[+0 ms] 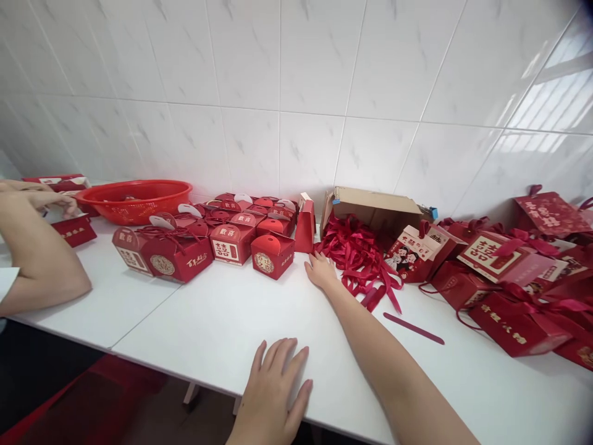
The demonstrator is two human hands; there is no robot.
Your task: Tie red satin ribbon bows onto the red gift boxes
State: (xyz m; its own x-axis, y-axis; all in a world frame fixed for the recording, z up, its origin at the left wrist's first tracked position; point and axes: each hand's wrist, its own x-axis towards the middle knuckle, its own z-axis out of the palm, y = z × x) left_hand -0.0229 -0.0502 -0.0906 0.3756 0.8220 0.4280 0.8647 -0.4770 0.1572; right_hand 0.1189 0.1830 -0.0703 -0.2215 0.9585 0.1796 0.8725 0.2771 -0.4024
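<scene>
My left hand (pixel 274 390) is at the table's front edge, fingers spread and nothing in it. My right hand (pixel 320 271) reaches forward on the white table, its fingers stretched out beside a heap of dark red ribbons (pixel 354 247). Its fingertips are near the foot of a narrow red box (pixel 304 225) standing upright; whether they touch it I cannot tell. To the left of that hand is a small red gift box (pixel 273 255) with a gold round print. The ribbons spill out of an open cardboard box (pixel 377 201) lying against the wall.
More red gift boxes (pixel 231 238) stand in rows at centre left. Ribbon-tied boxes (pixel 519 321) pile up on the right, near a flat dark red strip (pixel 414 328). At left, a co-worker's arm (pixel 44 259) rests beside a red plastic basin (pixel 134 201). White tiled wall behind.
</scene>
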